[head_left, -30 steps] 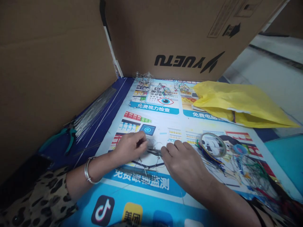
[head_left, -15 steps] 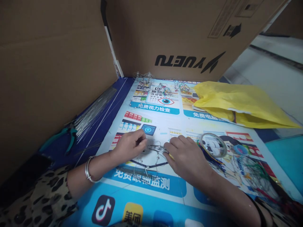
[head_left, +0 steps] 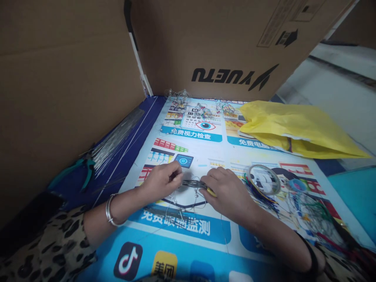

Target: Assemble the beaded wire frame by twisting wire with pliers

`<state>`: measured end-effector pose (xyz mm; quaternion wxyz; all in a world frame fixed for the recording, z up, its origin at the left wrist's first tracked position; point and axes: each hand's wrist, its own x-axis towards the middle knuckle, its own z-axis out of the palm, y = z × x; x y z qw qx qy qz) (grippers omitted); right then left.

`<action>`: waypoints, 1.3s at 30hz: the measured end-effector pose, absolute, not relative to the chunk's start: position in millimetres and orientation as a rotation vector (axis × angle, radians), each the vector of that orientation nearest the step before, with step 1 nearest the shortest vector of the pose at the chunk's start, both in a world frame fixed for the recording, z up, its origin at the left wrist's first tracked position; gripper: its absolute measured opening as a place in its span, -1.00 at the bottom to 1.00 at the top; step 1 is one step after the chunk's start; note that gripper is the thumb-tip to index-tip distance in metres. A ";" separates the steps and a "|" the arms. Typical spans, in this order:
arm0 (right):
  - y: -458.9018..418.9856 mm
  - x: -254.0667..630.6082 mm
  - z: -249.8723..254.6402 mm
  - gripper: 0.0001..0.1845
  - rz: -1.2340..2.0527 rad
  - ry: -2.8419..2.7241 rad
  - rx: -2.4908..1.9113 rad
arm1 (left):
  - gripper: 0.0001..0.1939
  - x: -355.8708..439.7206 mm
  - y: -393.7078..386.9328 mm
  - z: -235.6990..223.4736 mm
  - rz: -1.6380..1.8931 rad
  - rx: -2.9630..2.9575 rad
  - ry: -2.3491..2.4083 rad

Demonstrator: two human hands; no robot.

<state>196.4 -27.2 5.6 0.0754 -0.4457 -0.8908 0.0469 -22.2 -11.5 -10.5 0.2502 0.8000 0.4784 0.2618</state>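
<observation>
Where the pliers point(head_left: 194, 183) point: nine o'clock, right hand point(head_left: 230, 192) gripping them.
Left hand point(head_left: 161, 181): pinched shut, contents I cannot tell.
Yellow bag point(head_left: 296, 125): two o'clock from both hands.

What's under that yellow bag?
Part of the printed sheet goes under the yellow bag. Near the bag's left end, its pictures and blue strip peek out. The bag covers the rest, so I can't tell what else is there.

My pliers' grip point(head_left: 210, 192): yellow. Teal-handled pliers point(head_left: 72, 173) — teal. Flat paper-like bag point(head_left: 296, 127) — plain yellow. My sleeve point(head_left: 58, 244): black-spotted tan.
</observation>
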 end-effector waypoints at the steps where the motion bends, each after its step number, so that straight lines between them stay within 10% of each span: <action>1: -27.0 196.2 5.4 -0.83 0.151 -2.674 -1.337 | -0.88 -22.2 -11.6 -10.1 0.707 2.183 1.295; 39: -45.3 188.2 7.5 -0.86 -0.116 -2.640 -1.431 | -0.80 -20.2 -6.3 -14.1 0.718 2.401 1.164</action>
